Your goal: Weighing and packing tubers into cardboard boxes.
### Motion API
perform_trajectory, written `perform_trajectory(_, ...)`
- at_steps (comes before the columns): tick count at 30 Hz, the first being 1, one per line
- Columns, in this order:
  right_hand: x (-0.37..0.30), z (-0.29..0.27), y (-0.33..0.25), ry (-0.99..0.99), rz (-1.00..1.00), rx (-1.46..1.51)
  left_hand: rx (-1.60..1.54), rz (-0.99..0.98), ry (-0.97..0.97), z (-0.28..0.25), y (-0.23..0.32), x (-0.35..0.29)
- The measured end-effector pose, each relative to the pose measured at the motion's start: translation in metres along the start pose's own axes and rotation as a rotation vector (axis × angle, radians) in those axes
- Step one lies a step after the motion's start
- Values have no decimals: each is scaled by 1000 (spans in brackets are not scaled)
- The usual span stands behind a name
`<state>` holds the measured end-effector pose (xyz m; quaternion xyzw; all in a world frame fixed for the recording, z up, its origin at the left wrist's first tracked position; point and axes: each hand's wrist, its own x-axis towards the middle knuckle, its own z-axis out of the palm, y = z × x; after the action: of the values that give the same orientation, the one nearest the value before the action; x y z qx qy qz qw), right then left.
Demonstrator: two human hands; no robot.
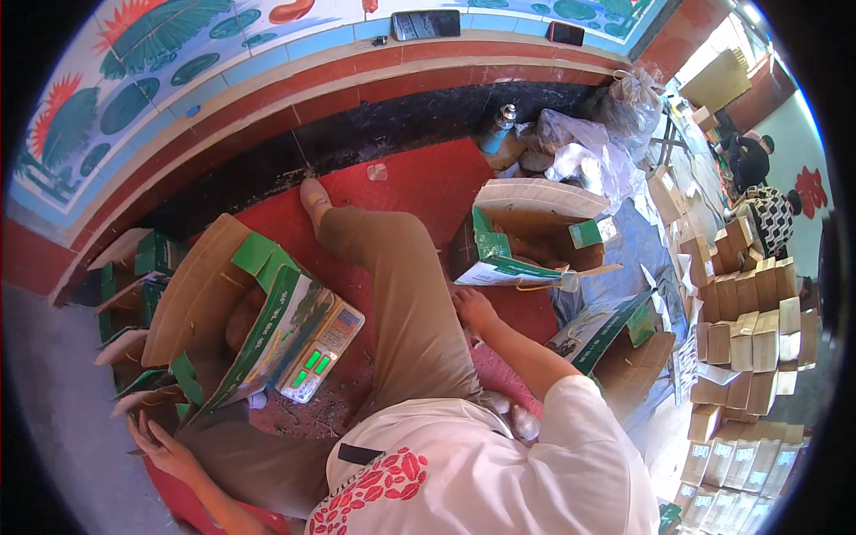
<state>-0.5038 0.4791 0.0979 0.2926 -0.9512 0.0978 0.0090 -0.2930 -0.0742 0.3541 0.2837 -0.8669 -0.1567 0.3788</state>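
My left hand [167, 453] is low on the left, its fingers stretched out against the edge of a small open carton [147, 406]. Just above it, a large green-and-white cardboard box [254, 343] stands with its flaps up and brown, rounded contents partly in shadow. A digital scale [323, 352] with lit green displays sits against that box. My right hand [475, 312] hangs beside my bent leg, fingers loosely extended and nothing visible in them. Close in front of it is another open green box [526, 241] with brown contents inside.
A third open box [615, 348] lies right of my arm. Several green cartons [147, 267] crowd the far left. A blue bottle [497, 129] and plastic bags [593, 152] stand by the wall. Stacked cartons [749, 357] fill the right, with people [767, 209] beyond. Phones [426, 25] rest on the ledge.
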Motion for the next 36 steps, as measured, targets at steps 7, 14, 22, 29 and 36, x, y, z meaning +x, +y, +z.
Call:
perform_trajectory(7,82,16,-1,-58,-127,-131,-1,-36,-7,-2,0,-1)
perform_trajectory(14,111,21,20,-260,281,-310,25,-30,-8,0,4,1)
perform_trajectory(22,119,35,36,-335,275,-331,64,-10,-36,1,-2,1)
perform_trajectory(29,135,38,44,-313,284,-393,108,-27,-42,-1,2,-1)
perform_trajectory(36,150,54,61,-376,334,-509,138,-18,-78,3,-3,3)
